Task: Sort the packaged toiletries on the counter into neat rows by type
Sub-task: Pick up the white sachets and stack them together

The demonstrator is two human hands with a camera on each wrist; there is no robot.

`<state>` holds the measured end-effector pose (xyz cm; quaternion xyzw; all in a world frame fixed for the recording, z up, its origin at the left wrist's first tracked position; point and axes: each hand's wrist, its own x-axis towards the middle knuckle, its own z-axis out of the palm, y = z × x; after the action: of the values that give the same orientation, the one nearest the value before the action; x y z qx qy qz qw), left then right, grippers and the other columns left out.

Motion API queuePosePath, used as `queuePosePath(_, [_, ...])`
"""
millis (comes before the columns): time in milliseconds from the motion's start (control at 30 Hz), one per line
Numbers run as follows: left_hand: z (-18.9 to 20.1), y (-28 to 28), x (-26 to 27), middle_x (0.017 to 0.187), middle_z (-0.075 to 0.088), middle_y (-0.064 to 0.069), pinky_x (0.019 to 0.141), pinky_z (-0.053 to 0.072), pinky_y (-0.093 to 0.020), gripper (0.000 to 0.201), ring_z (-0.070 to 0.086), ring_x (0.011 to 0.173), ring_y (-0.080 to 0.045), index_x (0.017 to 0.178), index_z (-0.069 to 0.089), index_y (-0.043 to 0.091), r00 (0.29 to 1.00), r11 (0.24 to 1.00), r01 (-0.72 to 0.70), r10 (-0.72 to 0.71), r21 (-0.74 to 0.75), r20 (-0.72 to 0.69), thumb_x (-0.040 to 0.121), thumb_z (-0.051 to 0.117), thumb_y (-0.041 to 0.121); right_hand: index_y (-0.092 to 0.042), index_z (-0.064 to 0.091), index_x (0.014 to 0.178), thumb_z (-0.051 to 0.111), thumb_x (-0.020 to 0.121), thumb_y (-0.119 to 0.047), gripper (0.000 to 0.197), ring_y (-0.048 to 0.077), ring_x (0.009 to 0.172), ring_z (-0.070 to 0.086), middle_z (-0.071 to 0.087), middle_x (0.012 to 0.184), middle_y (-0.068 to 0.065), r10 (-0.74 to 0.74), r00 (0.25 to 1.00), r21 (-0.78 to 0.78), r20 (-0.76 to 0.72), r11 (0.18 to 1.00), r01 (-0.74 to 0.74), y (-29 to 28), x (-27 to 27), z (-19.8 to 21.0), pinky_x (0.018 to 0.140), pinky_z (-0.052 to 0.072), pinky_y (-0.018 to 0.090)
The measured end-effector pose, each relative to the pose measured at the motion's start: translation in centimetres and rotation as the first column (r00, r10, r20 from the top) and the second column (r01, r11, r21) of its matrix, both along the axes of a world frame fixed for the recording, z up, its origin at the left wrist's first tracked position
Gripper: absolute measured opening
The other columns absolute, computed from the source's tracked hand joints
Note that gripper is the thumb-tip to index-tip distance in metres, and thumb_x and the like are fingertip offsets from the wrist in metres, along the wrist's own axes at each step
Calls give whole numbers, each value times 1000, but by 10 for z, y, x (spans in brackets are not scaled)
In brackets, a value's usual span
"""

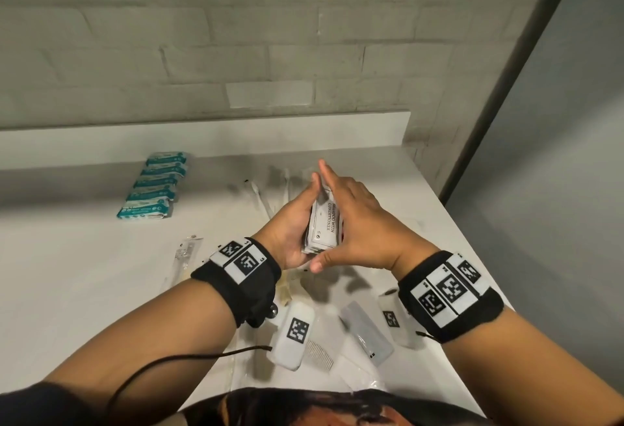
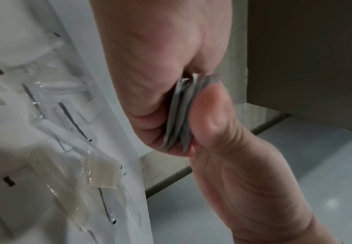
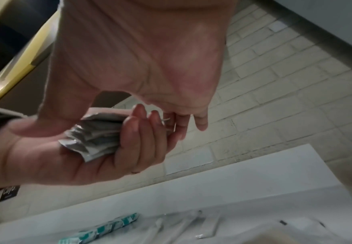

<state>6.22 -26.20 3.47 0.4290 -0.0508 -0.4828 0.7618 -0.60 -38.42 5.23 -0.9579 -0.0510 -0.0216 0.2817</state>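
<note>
A stack of grey-white shampoo sachets (image 1: 323,228) is held upright between both hands above the white counter (image 1: 84,290). My left hand (image 1: 290,229) cups it from the left, and in the right wrist view its fingers (image 3: 141,135) curl round the stack (image 3: 95,137). My right hand (image 1: 358,223) lies flat against the right side, fingers straight, with its thumb (image 2: 208,115) pressing the near end of the stack (image 2: 180,115). Several teal packets (image 1: 153,185) lie in a neat row at the back left.
Clear-wrapped toothbrushes (image 1: 266,196) lie behind the hands. A wrapped comb (image 1: 319,354), a grey sachet (image 1: 366,332) and other clear packets are scattered near the front edge, and one clear packet (image 1: 184,253) lies left. The counter ends at the right (image 1: 472,239), with a brick wall behind.
</note>
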Motion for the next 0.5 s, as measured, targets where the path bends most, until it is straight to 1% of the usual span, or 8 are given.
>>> queuePosePath(33, [1,-1,0,115,60,-16,85,53,-34,70,61,100,-28,128,58,10,1000,1000,1,-1,9,17,86,44,65,-44,-20,146,88,50,-51,144,15,134,25,28,142,-4,10,1000,-13,7,1000,-10,1,0,0,110,26,29])
queuePosePath(67, [0,-1,2,106,63,-15,79,54,-33,61,63,93,-27,121,61,10,999,1000,-8,7,20,35,89,46,59,-43,-20,146,87,52,-51,143,14,132,28,31,140,-3,13,1000,-22,25,1000,-13,1,0,0,110,28,29])
queuePosePath(133, [4,-1,1,79,64,-11,62,54,-29,34,65,69,-22,92,69,8,996,998,-26,21,57,87,85,54,38,-42,-18,147,85,55,-49,138,13,125,34,36,132,-3,9,998,-45,68,999,-6,2,0,0,109,32,29])
queuePosePath(200, [8,0,-2,60,58,-9,50,51,-26,17,61,52,-20,71,66,7,992,993,-16,2,113,129,74,54,18,-42,-21,146,84,55,-51,140,12,125,32,34,133,-4,19,996,-85,82,996,-12,2,-1,0,111,26,28])
queuePosePath(267, [5,0,-1,54,56,-8,47,49,-24,20,60,47,-19,70,61,5,985,985,-19,-11,172,174,81,45,6,-39,-26,144,82,55,-53,141,14,126,30,32,133,-3,48,994,-168,103,985,-30,2,-1,-2,114,19,28])
queuePosePath(300, [4,-1,0,54,56,-8,47,49,-24,23,60,48,-18,72,59,5,983,981,-25,-11,193,183,86,41,5,-36,-26,145,80,56,-52,139,15,123,33,34,130,-2,55,991,-213,123,977,-27,3,0,-3,113,20,28])
queuePosePath(400, [3,-2,-1,60,58,-6,48,48,-25,22,60,54,-17,78,58,8,973,970,-35,-21,240,229,91,40,7,-30,-19,149,74,60,-47,130,17,114,40,39,122,0,54,978,-286,200,958,6,2,2,-7,108,30,31])
queuePosePath(500, [3,-3,-1,60,63,-2,46,48,-22,21,62,53,-13,81,61,11,958,964,-47,-30,261,286,93,45,11,-28,-16,150,73,61,-47,127,20,117,40,40,124,2,62,972,-319,227,948,14,-4,2,-11,107,28,30])
